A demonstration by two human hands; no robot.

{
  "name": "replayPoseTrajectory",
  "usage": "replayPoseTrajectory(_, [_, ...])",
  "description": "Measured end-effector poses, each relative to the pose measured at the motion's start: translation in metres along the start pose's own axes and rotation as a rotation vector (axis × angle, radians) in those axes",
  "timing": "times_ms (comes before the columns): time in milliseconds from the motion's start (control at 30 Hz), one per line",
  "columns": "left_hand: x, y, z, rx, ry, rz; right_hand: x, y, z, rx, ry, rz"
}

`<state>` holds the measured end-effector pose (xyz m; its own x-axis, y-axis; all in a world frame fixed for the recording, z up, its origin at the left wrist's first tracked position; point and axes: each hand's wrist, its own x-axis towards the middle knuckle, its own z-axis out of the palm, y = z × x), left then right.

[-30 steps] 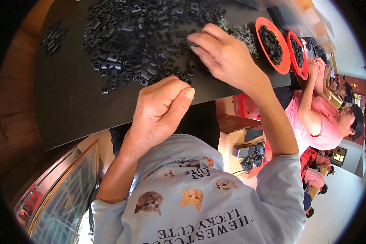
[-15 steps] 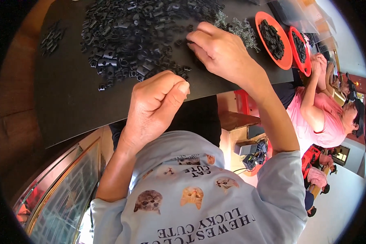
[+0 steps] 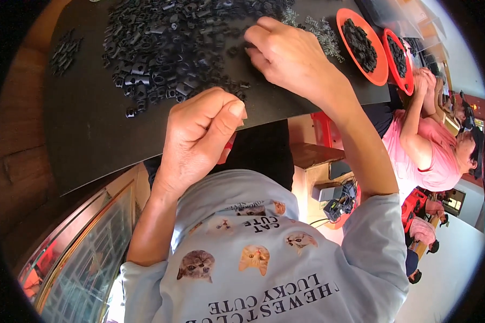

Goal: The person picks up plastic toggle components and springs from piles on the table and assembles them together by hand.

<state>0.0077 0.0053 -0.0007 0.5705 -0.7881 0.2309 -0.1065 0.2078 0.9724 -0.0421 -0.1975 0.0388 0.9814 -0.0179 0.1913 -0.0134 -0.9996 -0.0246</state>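
Observation:
My left hand (image 3: 196,134) is closed in a fist at the table's near edge, thumb laid over the curled fingers. What it holds, if anything, is hidden. Farther out, over the table, my right hand (image 3: 291,59) has its fingers bent in and drawn together; its fingertips are partly hidden, and I cannot make out anything in them. Left of the right hand spreads a large heap of small black plastic parts (image 3: 164,59), many shaped like short tubes with holes. Small metal coil springs (image 3: 324,40) lie just beyond the right hand.
The dark table (image 3: 86,134) has a small pile of thin black pieces (image 3: 66,53) at the far left. An orange plate (image 3: 382,75) and a red dish (image 3: 408,86) hold black parts at the right. A co-worker in a pink shirt (image 3: 412,151) sits farther right.
My left hand has shifted slightly left and up in the picture, still closed. My right hand has moved slightly farther over the table, its fingers still bent.

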Motion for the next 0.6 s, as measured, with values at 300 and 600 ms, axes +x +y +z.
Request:
replayPoseTrajectory(300, [0.000, 0.003, -0.003, 0.026, -0.023, -0.032, -0.004, -0.008, 0.002, 0.066, 0.126, -0.042])
replayPoseTrajectory(600, [0.000, -0.002, -0.007, 0.103, -0.057, 0.057, -0.013, -0.015, 0.007, 0.240, 0.252, -0.089])
